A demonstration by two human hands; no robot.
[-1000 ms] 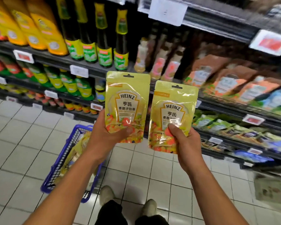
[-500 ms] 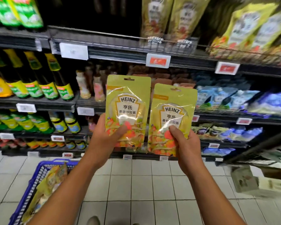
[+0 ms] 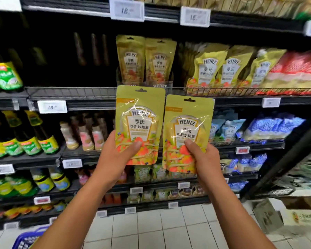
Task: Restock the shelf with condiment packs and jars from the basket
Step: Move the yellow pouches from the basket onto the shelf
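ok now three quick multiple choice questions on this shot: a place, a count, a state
1. The shelved Heinz salad dressing pouches stand: A above the held packs B below them C on the floor
2. Packs held: A one B two C three
3. The left grip is: A open B pinching the left pack C shut, empty
Key: A, they show over both packs' tops; B, the right grip holds the right pack too; B, thumb pressed on its front.
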